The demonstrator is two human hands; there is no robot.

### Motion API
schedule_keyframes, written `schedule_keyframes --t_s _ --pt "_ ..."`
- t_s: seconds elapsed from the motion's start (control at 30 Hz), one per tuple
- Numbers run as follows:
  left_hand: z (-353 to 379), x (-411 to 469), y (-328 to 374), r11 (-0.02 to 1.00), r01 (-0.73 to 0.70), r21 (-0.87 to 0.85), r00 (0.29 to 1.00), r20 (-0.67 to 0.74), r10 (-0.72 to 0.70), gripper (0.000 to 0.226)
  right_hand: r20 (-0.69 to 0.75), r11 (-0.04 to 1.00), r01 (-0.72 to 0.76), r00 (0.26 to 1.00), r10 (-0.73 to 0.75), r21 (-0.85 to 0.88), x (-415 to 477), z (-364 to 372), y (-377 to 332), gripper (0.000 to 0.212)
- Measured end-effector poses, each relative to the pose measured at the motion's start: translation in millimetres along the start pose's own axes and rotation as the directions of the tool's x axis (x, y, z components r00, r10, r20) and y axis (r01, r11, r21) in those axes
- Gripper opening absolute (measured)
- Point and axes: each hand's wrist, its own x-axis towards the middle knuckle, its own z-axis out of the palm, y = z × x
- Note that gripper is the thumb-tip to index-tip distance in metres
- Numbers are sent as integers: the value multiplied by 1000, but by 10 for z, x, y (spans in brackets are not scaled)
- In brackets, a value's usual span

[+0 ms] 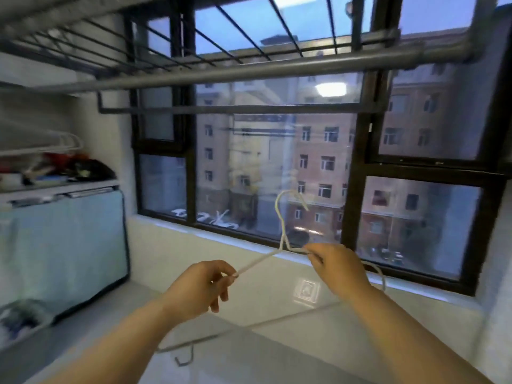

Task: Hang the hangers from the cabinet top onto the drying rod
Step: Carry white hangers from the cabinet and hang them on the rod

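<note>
I hold one white wire hanger (281,234) in front of me, hook up, below the window. My left hand (202,286) pinches the end of its left arm. My right hand (336,266) grips its right shoulder, and the rest of that side curves out behind the hand. The grey drying rod (249,70) runs across the top of the view, well above the hook. A thinner grey bar (235,108) hangs below it. More white hangers (63,142) lie at the left above the cabinet top (55,187).
A cluttered shelf with red and black items sits at the left, over a light blue covered cabinet (63,245). A dark-framed window (277,162) fills the wall ahead above a white tiled ledge (249,273). The rack's black slats (138,45) lie overhead.
</note>
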Motion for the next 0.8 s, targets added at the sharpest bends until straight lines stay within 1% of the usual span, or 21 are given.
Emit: schedule_keyframes --t_s 0.13,0.23,0.33,0.43,0.57,0.67,0.73,0.8 --pt "-605 -147 -525 989 144 -12 974 -176 -144 28 30 982 170 984 -173 76 567 381 -793 31" --pt "-1064 -168 -935 973 230 -5 927 -304 -220 27 31 957 265 962 -270 118 1010 644 -1390 33" --pt "-1488 -117 -1212 956 292 11 878 -399 -264 27 48 934 321 942 -332 158 1427 863 -1870 34" --pt "-1972 56 -1455 933 352 71 834 -476 -278 29 32 899 382 917 -398 213 1911 1041 -2325 35" --pt "-2554 234 -1756 870 476 126 740 -592 -319 24 8 851 458 879 -476 256 2510 1127 -2824 35" --pt "-2927 245 -2045 849 525 59 650 -673 -355 15 -37 810 530 841 -539 249 2881 1177 -3206 34" --pt "-3161 219 -2248 825 564 28 587 -716 -377 13 -74 781 574 814 -576 244 3062 1222 -3481 35" --pt "-3396 202 -2455 811 584 -7 531 -753 -389 12 -123 753 627 778 -616 199 3230 1303 -3772 36"
